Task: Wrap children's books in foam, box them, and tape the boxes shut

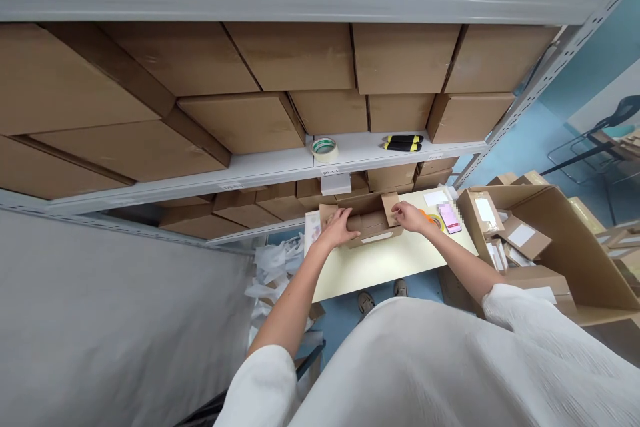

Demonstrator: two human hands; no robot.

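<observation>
Right fingers (pixel 399 211) are closed on the raised right flap (pixel 389 207) of an open cardboard box (pixel 373 221). Left fingers (pixel 343 217) bear on its left end, thumb apart; grip cannot be determined. The box stands on the pale worktop (pixel 380 263), towards the shelving side (pixel 357 160). A phone (pixel 451 217) lies to its right, near a yellow tape roll (pixel 437 221).
</observation>
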